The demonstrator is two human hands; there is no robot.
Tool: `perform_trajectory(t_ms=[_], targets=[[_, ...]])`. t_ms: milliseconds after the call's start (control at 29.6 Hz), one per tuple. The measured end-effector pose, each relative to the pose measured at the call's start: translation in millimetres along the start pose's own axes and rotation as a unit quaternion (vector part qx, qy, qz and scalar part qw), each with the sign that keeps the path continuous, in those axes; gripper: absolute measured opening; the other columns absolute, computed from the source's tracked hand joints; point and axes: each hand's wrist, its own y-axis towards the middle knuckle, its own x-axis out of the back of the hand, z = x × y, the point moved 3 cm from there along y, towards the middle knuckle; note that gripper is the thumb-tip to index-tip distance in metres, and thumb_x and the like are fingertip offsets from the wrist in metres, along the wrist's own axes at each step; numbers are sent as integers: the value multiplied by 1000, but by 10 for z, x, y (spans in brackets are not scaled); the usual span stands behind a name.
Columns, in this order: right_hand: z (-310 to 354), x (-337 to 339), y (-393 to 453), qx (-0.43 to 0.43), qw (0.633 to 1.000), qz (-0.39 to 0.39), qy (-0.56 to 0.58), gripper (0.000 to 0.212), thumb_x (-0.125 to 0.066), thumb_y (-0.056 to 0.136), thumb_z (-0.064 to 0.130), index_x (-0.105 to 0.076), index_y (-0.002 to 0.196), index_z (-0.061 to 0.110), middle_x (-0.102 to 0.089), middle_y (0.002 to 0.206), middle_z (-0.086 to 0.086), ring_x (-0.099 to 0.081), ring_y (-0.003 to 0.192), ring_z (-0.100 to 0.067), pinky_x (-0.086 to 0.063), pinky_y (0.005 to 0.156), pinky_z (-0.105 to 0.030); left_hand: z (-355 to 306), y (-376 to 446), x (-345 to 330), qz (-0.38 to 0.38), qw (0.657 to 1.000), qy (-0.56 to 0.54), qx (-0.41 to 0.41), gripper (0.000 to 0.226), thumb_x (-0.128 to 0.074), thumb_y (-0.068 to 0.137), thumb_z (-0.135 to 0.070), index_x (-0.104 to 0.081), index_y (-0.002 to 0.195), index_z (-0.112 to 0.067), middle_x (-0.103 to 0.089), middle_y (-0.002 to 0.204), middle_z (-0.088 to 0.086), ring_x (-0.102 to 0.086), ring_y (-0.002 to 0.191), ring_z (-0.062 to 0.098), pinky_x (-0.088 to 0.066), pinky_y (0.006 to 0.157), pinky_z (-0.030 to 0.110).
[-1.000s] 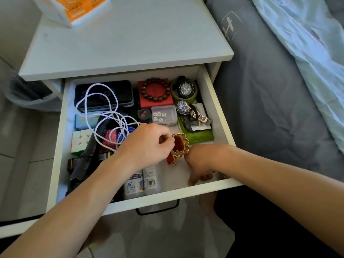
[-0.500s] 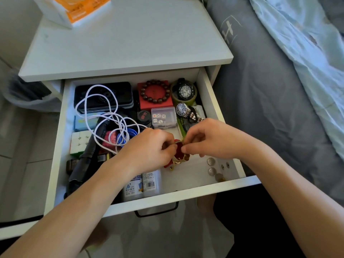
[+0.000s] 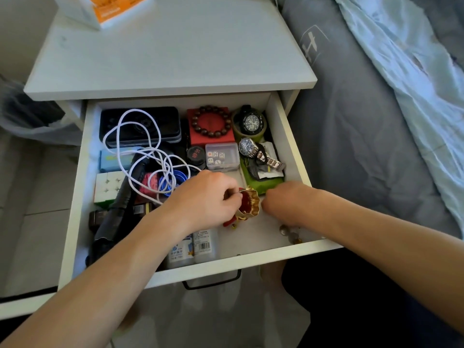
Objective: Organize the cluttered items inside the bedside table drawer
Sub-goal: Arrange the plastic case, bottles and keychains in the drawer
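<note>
The white drawer (image 3: pixel 251 259) stands pulled out, full of small items. My left hand (image 3: pixel 206 197) grips a red and gold pouch (image 3: pixel 249 203) at its mouth, over the drawer's front middle. My right hand (image 3: pixel 286 202) reaches down to the drawer floor just right of the pouch, its fingers hidden under the hand. A few coins (image 3: pixel 288 232) lie at the front right corner. A tangled white cable (image 3: pixel 130 136) lies over a black case (image 3: pixel 140 124) at the back left.
Also in the drawer: a bead bracelet on a red box (image 3: pixel 211 124), a black watch (image 3: pixel 251 121), a silver watch (image 3: pixel 253 150), a dice box (image 3: pixel 222 156), a white cube (image 3: pixel 109 184), two bottles (image 3: pixel 190 247). A tissue box (image 3: pixel 105 8) sits on top. The bed (image 3: pixel 364 121) is on the right.
My right hand was at the pouch's mouth half a second ago and has dropped back to the drawer floor near the coins. My left hand keeps holding the pouch.
</note>
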Motion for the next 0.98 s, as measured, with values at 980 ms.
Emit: perform_trajectory(t_ms=[980], targets=[[-186,120,-412,-84,804,-262,527,2,-69,89,26,-70,91,25,-71,80,8,-67,66,-6,-54,60,-19,51,8,-2,6,1000,18,2,23,-57,95,-31,-68,77,-24,-64,62,-6,-59,57,10,-47,53,32]])
